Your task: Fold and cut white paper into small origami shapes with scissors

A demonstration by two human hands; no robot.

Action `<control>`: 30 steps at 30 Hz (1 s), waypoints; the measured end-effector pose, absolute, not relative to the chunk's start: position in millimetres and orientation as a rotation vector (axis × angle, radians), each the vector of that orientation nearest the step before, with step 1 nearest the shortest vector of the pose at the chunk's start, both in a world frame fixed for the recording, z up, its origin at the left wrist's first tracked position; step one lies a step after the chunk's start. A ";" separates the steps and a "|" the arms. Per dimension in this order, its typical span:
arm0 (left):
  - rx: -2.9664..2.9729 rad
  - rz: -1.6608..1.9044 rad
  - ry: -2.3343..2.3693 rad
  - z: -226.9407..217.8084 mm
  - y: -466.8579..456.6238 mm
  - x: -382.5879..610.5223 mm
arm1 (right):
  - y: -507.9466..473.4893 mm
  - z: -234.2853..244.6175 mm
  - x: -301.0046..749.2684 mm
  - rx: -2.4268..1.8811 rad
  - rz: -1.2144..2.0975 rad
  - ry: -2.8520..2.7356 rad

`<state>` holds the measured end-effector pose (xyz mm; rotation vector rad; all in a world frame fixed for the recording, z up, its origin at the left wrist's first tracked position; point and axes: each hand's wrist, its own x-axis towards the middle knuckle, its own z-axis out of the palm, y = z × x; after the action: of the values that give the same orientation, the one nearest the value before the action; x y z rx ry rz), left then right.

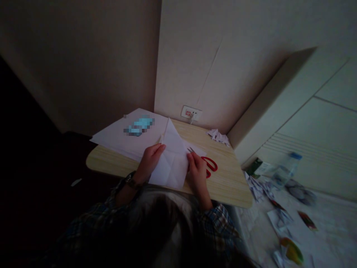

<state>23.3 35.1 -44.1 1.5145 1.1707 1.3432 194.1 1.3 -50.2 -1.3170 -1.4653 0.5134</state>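
Observation:
Between my two hands is a folded sheet of white paper (174, 160), creased, with a pointed top edge. My left hand (150, 158) pinches its left edge with thumb and fingers. At the right edge my right hand (197, 167) also grips the paper, fingers closed. Red-handled scissors (211, 163) lie on the table just beyond the right hand, their blade tips showing past the fingers and their middle hidden. A stack of large white paper (117, 137) lies to the left, with a blurred-out phone-like blue object (140, 124) on top.
The small wooden table (231, 182) stands against the wall below a power socket (191, 112) with a plug in it. Folded paper pieces (218, 137) lie at its far right corner. To the right, a lower white surface holds a clear bottle (287, 169), more folded paper (258, 188) and wrappers.

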 end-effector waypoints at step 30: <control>1.476 1.417 1.082 -42.1 34.1 23.3 | 1.7 -39.3 199.2 -1.305 0.497 -1.351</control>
<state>23.3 34.1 -42.1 1.4763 1.0816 1.4170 199.2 1.7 -39.3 -1.3046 -1.3510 0.4967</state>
